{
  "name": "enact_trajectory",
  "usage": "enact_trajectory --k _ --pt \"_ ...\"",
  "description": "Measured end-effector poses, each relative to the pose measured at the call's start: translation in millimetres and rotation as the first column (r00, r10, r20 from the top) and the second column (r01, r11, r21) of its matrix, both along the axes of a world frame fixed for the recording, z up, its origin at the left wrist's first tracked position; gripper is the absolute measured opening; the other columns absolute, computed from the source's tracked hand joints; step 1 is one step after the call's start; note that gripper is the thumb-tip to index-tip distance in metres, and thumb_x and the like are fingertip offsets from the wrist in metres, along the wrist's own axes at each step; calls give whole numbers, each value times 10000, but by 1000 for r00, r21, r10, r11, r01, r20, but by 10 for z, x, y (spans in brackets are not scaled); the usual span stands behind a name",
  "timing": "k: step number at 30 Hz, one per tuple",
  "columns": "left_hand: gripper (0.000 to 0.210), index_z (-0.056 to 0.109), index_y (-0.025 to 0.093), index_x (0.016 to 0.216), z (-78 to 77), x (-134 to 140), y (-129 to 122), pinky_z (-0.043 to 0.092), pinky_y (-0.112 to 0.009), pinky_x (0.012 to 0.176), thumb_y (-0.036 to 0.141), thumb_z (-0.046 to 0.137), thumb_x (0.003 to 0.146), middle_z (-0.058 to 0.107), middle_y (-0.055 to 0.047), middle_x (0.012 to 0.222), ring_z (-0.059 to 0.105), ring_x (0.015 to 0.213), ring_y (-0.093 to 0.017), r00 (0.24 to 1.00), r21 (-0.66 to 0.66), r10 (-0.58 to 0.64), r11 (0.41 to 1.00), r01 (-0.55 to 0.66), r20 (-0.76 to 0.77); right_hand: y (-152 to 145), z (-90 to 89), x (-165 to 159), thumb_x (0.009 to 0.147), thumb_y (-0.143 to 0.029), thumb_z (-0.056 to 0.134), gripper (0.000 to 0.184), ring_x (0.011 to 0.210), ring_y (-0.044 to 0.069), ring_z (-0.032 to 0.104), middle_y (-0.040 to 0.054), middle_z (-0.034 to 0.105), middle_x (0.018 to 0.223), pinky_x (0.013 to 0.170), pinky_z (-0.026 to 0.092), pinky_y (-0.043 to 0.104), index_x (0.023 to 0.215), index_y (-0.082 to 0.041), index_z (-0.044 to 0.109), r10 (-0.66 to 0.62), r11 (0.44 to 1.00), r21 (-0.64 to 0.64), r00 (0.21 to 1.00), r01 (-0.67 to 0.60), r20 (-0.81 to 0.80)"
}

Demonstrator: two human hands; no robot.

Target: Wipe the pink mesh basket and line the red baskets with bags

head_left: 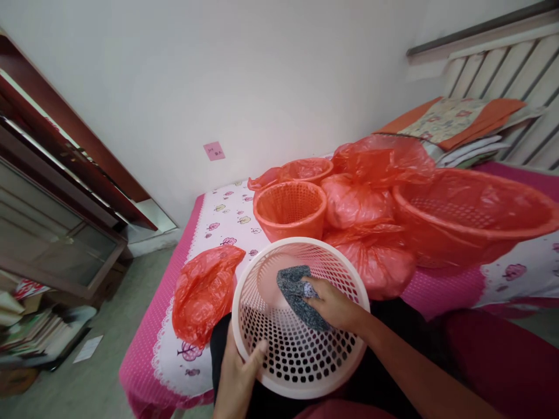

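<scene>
A pale pink perforated plastic basket (301, 372) rests tilted on my lap, its mouth facing me. My left hand (242, 366) grips the basket's lower left rim, thumb on the inside and fingers hidden behind the wall. Inside the basket, my right hand (332, 299) is closed on a grey speckled cloth (293, 285). The cloth lies against or close to the inner wall; exact contact is hard to make out. Just left of the basket, a crumpled red plastic bag (205, 297) lies on the bed.
Behind the basket stand a small orange basket (290, 224), several red plastic bags (360, 203) and a large basket lined with red plastic (476, 250). Folded cloths (463, 125) are stacked by the radiator (510, 87). The pink-edged bed (146, 366) ends at left, beside a cabinet (56, 233).
</scene>
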State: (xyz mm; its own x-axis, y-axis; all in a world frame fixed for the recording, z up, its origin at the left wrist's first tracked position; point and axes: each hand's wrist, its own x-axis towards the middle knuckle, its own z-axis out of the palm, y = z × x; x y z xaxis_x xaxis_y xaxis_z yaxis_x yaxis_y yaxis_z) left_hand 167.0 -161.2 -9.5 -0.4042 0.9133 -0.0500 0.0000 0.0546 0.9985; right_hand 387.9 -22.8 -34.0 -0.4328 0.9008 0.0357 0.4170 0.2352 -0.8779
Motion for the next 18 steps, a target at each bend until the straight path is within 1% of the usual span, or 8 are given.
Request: enact_trajectory --k 3,5,7,8,10,12,14,18 --pt "915 596 180 1481 -224 72 -282 394 -526 1241 431 944 673 678 -199 1439 559 1425 -402 987 -112 -146 982 152 60 -9 53 -9 888 -162 599 514 1373 326 605 173 663 1468 1207 408 543 1398 -155 659 16 1000 11 1000 -16 -22" --pt "930 587 183 1491 -362 126 -413 542 -537 1093 504 925 687 745 -202 1309 656 1289 -411 983 -203 -148 965 168 109 -19 102 -33 882 -141 583 499 1312 320 646 165 694 1424 1167 449 529 1370 -165 679 48 999 2 998 -48 -47" --pt "950 561 191 1506 -424 150 -455 653 -474 824 596 882 710 763 -194 1255 724 1124 -396 986 -266 -102 955 134 134 -26 135 -65 883 -131 573 485 1282 316 662 164 714 1391 1146 469 518 1351 -175 692 65 998 -7 996 -65 -58" --pt "946 555 189 1502 -423 148 -444 656 -426 707 629 860 723 762 -189 1247 741 1044 -375 990 -273 -70 957 102 124 -25 139 -81 882 -130 575 484 1287 315 659 161 718 1385 1147 468 515 1349 -181 693 60 998 -3 997 -60 -56" --pt "925 543 172 1485 -381 129 -382 631 -357 597 655 828 749 758 -179 1232 750 917 -317 995 -247 -5 969 28 95 -16 126 -110 877 -124 579 492 1317 313 638 154 713 1392 1167 449 513 1354 -187 684 36 999 30 999 -35 -35" --pt "929 503 166 1493 -343 120 -312 630 -338 600 649 821 766 760 -170 1197 755 815 -265 994 -246 21 969 6 107 0 97 -130 874 -106 560 483 1311 312 638 163 714 1381 1171 440 509 1337 -167 682 31 997 68 999 -31 9" --pt "987 449 176 1525 -358 144 -271 643 -348 642 627 854 746 755 -180 1209 772 806 -260 980 -285 2 957 56 201 10 69 -141 880 -89 525 445 1262 310 665 180 725 1335 1143 459 493 1289 -141 691 39 995 90 998 -44 50" --pt "1040 438 171 1554 -515 252 -269 655 -403 830 485 943 701 756 -207 1251 762 1099 -350 858 -326 -29 918 225 512 -13 47 -148 874 -70 502 375 1156 283 703 145 758 1218 1058 508 430 1167 -171 712 75 993 92 996 -80 49"
